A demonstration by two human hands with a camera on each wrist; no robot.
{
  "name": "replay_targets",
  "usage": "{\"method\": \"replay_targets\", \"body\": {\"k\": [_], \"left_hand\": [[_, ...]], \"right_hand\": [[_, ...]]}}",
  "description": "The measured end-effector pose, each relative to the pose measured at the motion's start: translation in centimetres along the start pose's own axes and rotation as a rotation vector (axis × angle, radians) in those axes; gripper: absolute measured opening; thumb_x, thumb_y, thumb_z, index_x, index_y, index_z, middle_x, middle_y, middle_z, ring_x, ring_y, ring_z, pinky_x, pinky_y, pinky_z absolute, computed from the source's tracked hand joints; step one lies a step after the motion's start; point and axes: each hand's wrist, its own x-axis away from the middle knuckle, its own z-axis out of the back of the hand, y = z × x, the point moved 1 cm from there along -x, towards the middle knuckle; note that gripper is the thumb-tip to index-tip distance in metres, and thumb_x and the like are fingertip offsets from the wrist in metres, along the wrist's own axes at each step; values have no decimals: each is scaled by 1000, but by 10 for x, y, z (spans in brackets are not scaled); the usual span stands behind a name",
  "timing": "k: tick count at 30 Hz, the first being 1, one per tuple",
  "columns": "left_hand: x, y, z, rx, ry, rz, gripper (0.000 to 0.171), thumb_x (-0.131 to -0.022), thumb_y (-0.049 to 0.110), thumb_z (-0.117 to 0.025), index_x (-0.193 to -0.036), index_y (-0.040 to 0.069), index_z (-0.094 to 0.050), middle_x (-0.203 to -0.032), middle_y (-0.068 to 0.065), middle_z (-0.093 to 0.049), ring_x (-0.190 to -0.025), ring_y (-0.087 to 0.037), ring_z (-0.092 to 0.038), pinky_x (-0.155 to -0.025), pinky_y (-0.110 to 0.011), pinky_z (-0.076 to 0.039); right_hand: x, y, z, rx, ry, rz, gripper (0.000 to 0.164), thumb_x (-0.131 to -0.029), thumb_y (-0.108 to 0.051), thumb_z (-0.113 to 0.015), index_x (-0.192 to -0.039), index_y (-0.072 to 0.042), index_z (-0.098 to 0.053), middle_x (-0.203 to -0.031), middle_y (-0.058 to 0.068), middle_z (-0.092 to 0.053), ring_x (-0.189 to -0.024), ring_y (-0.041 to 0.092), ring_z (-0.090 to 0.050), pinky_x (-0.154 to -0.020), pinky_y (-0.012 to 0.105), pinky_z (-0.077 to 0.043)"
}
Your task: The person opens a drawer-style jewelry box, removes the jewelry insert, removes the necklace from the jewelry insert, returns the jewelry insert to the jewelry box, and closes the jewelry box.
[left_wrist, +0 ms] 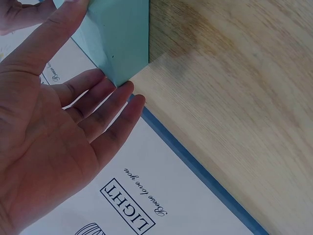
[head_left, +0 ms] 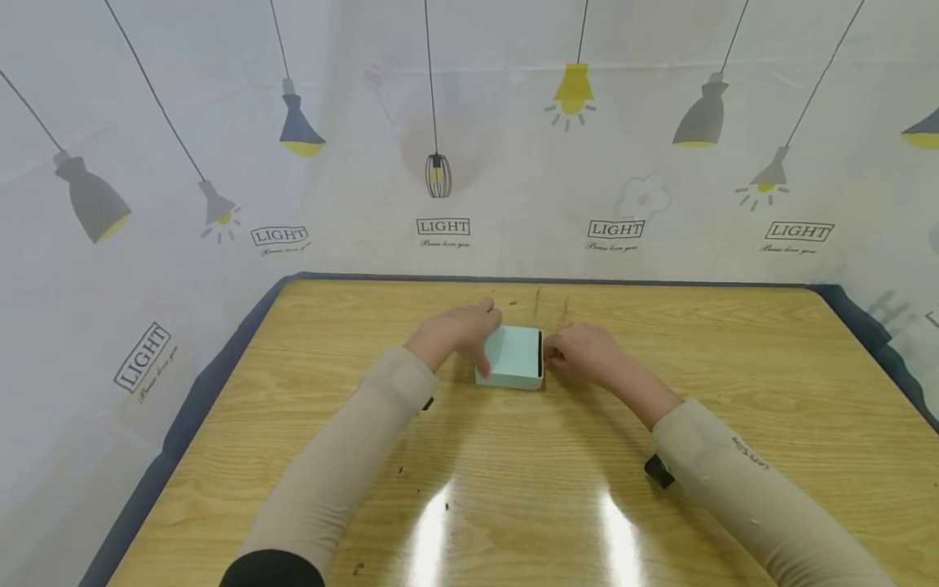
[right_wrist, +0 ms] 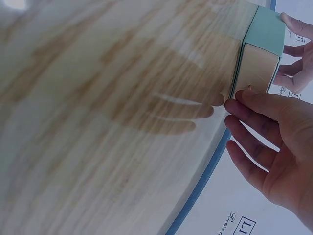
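While left hand (head_left: 464,328) is gripping mint box (head_left: 516,350), right hand (head_left: 587,352) is pinching at end of inner tray (right_wrist: 257,66); tray seemingly being drawn out, next move calling for straight pull.

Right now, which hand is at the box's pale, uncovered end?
The right hand, its fingertips by the pale panel; the left hand grips the mint box at its opposite end.

Beige left sleeve (head_left: 352,456), beige right sleeve (head_left: 763,505)
A black band (head_left: 271,569) crosses the left one's near end; small dark lettering (head_left: 750,454) marks the right, a black block (head_left: 659,470) beside its cuff.
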Motion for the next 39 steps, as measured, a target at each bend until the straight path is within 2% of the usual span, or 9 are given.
{"method": "replay_targets", "body": {"k": [9, 17, 25, 39], "left_hand": [[1, 1, 1, 7, -5, 5, 93, -81, 42, -82, -150, 6, -32, -143, -10, -35, -98, -18, -55, -89, -30, -53], [1, 1, 1, 4, -4, 4, 93, -80, 42, -82, -150, 5, -32, -141, -10, -35, -99, -19, -55, -89, -30, -53], [3, 2, 2, 13, -4, 8, 93, -80, 41, -82, -150, 6, -32, -140, -9, -36, -98, -18, -54, -89, -29, -52], [2, 3, 2, 13, -6, 15, 93, -79, 40, -83, -150, 5, -33, -138, -9, -37, -101, -18, -55, -92, -30, -53]], "right_hand": [[0, -2, 1, 27, 9, -1, 13, -90, -9, -71, -80, -16, -74, -77, -3, -73, -65, 13, -62, -60, 33, -56], [0, -4, 2, 46, 2, -5, 14, -90, -10, -71, -78, -16, -73, -74, -3, -71, -61, 11, -56, -58, 32, -54], [1, -5, 1, 67, 7, 1, 21, -91, -6, -67, -72, -14, -67, -65, -4, -60, -58, 12, -43, -53, 28, -44], [3, -4, 2, 88, 24, 17, 21, -90, -3, -66, -71, -14, -65, -64, -3, -58, -58, 12, -41, -52, 27, -40]]}}
